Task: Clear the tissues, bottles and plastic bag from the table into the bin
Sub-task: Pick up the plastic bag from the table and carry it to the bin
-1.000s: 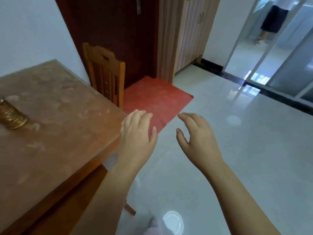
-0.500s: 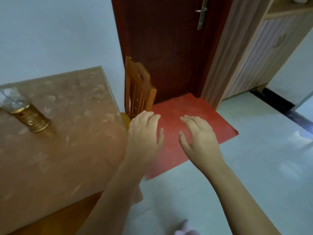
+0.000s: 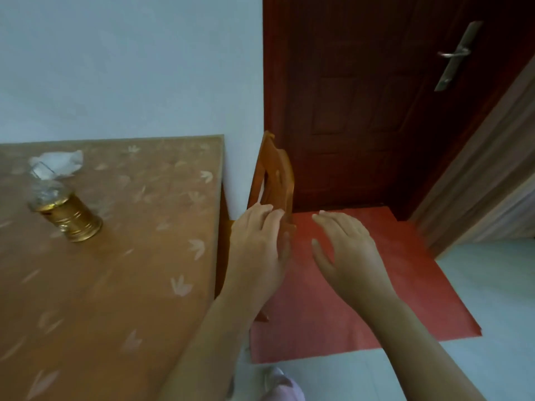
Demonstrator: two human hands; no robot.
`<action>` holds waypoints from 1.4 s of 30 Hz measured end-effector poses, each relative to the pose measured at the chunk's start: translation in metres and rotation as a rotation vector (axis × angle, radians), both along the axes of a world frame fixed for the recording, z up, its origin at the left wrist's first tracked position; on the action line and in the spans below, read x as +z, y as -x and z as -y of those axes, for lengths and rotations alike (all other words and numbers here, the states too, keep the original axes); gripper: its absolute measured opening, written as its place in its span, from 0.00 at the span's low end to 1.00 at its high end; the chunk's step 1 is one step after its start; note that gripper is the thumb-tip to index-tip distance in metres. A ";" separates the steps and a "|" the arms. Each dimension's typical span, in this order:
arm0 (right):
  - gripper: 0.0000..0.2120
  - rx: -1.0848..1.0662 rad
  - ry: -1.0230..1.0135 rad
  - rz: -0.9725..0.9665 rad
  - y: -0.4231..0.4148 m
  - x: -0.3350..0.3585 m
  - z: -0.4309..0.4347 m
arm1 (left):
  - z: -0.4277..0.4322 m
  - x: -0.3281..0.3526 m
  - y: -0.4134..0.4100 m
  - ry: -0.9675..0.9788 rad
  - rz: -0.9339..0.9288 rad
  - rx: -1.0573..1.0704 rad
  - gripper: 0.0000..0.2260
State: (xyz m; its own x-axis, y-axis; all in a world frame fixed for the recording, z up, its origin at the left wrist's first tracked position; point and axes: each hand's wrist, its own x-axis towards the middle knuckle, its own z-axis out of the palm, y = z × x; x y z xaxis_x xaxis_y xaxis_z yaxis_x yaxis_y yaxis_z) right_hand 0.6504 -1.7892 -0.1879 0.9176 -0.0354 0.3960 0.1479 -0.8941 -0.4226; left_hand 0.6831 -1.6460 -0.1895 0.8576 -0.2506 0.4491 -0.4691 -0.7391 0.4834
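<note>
**Empty hands, light litter on the table**

Nearest, the left hand [image 3: 257,250] and right hand [image 3: 347,256] hover just past the table's right edge, fingers loosely apart and holding nothing. Well to their left on the table [image 3: 130,285] stands a bottle [image 3: 71,219] with a gold band and a clear top; I cannot tell whether it holds liquid. It looks light, thin-walled and slick, so the banded middle seems the best grip. Just behind it lies a crumpled white wad [image 3: 58,164], tissue or bag, soft enough to pinch anywhere. No bin shows.

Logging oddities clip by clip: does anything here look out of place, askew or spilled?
Only a crumpled white tissue lying on the table, behind a gold-based clear container. Nothing looks spilled or damaged.
</note>
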 end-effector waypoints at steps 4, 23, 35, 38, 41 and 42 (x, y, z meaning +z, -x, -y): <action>0.16 0.074 -0.008 0.024 -0.075 0.004 0.014 | 0.013 0.002 -0.065 0.016 0.020 0.075 0.14; 0.16 0.469 -0.012 0.086 -0.376 0.006 0.118 | 0.119 0.002 -0.307 -0.054 -0.009 0.477 0.13; 0.16 0.854 -0.037 0.087 -0.538 0.011 0.130 | 0.158 0.009 -0.417 -0.039 -0.085 0.862 0.20; 0.15 0.927 -0.035 0.102 -0.569 0.007 0.110 | 0.145 -0.001 -0.438 -0.035 -0.089 0.938 0.13; 0.15 1.017 -0.033 0.094 -0.601 0.003 0.080 | 0.121 -0.012 -0.463 -0.059 -0.090 1.023 0.15; 0.15 1.051 -0.022 0.099 -0.612 0.002 0.068 | 0.113 -0.014 -0.471 -0.067 -0.091 1.053 0.15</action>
State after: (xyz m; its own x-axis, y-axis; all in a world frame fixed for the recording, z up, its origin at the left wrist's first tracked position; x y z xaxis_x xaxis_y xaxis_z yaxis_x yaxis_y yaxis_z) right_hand 1.2620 -1.8571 -0.1858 0.4544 0.7504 0.4801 0.8786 -0.2884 -0.3807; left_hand 1.1545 -1.7590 -0.2031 0.6863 0.6172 0.3849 0.4599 -0.7782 0.4277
